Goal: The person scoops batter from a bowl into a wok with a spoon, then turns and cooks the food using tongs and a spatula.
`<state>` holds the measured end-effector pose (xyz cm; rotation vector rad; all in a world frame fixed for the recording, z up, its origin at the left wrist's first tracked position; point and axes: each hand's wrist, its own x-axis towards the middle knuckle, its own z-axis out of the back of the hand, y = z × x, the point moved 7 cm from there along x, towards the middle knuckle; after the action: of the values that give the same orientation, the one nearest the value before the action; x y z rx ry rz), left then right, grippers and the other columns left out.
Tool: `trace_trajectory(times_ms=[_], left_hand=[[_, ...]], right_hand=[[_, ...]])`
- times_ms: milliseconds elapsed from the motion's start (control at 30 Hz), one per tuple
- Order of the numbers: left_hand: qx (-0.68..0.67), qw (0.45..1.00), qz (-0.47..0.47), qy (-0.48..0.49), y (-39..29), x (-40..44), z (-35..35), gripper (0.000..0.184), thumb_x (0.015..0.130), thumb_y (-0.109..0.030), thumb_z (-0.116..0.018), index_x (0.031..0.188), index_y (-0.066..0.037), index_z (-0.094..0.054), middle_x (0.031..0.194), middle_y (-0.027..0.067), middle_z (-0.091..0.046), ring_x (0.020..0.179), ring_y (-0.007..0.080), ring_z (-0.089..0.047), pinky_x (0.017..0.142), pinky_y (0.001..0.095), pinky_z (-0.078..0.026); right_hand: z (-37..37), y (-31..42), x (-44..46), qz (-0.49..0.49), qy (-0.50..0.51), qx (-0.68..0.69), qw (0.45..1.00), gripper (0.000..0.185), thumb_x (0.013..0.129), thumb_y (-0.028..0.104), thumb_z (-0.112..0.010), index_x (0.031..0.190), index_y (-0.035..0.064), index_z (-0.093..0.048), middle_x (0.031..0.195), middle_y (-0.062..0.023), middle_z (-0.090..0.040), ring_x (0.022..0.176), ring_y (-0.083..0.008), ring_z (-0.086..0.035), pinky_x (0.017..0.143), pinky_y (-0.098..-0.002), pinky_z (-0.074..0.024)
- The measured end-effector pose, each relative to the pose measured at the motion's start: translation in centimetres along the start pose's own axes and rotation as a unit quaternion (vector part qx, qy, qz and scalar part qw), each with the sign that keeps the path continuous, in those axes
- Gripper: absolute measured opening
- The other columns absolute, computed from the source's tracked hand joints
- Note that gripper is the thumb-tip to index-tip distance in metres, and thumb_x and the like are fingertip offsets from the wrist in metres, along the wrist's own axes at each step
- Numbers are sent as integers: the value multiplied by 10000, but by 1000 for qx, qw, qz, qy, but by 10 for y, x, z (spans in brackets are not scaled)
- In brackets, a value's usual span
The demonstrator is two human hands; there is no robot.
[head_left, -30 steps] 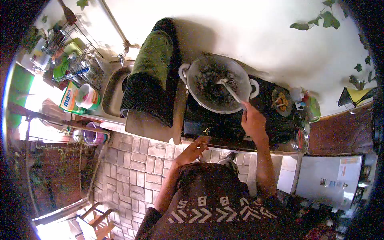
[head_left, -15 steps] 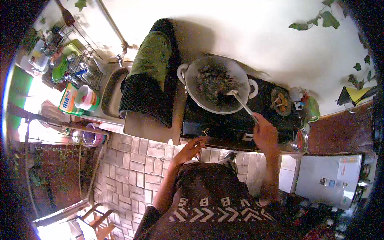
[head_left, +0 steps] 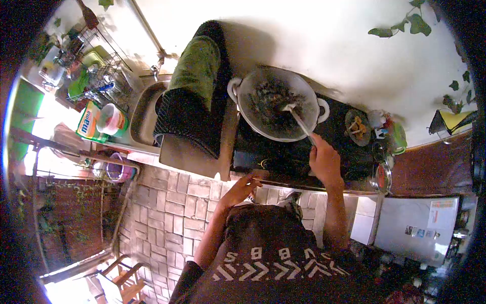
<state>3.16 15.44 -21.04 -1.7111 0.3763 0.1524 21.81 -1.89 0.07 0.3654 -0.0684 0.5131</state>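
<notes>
The right hand [head_left: 325,158] has a narrow grip, its fingers closed round the handle of a spoon [head_left: 302,124]. The spoon slants down and away into a pan [head_left: 246,104], its pale head among dark pieces [head_left: 272,95]. Half a second ago that head was closer to the pan's right-hand wall; now it lies nearer the middle, so it seems to be passing through the pieces. The pan's place is much the same, on a black stove [head_left: 293,154], a handle at either side.

The left hand [head_left: 239,191] is by the stove's front edge, fingers loosely spread and apparently holding nothing; whether it touches the edge I cannot tell. Right of the pan is a dish [head_left: 362,141] of food. To its left, a dark mat [head_left: 182,114] and green cloth [head_left: 199,68] stand over the surface [head_left: 186,162], beside the sink [head_left: 142,116].
</notes>
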Motion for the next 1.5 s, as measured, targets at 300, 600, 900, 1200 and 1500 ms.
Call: trace_trajectory(times_ms=[300,600,900,1200,1500], left_hand=[[-39,999,6,10,17,4,-4,404,1049,-312,-491,1398,-110,-498,1185,69,-589,910,143,-578,680,273,-512],[0,995,-84,-49,1,8,-4,426,1046,-295,-496,1427,-105,-475,1105,65,-628,787,110,-589,691,274,-526],[-11,995,-92,-33,-24,2,-7,409,1052,-291,-493,1428,-133,-479,1104,80,-621,775,102,-576,656,254,-513],[-33,998,-58,-17,0,4,-3,424,1043,-295,-508,1427,-120,-470,1138,78,-623,792,117,-584,666,259,-520],[5,999,-25,-40,-3,-5,5,424,1049,-347,-464,1372,-79,-522,1154,92,-673,776,187,-648,687,326,-539]], right_hand=[[12,-12,-4,8,1,-14,1000,392,885,78,-584,1274,123,-593,1029,-190,-689,935,-388,-667,817,-473,-524],[24,-14,-10,-7,17,122,992,389,905,38,-556,1288,99,-578,966,-184,-688,872,-332,-677,780,-401,-512],[5,-59,-13,-109,14,128,986,346,1010,175,-491,1353,171,-533,922,-135,-667,704,-284,-636,714,-447,-564],[-53,-86,1,-123,14,316,940,335,1036,206,-465,1353,134,-548,778,3,-496,606,-89,-453,547,-263,-427],[-39,-62,-5,-214,121,364,898,341,1009,130,-466,1342,125,-540,908,-106,-590,687,-186,-568,639,-370,-527]])
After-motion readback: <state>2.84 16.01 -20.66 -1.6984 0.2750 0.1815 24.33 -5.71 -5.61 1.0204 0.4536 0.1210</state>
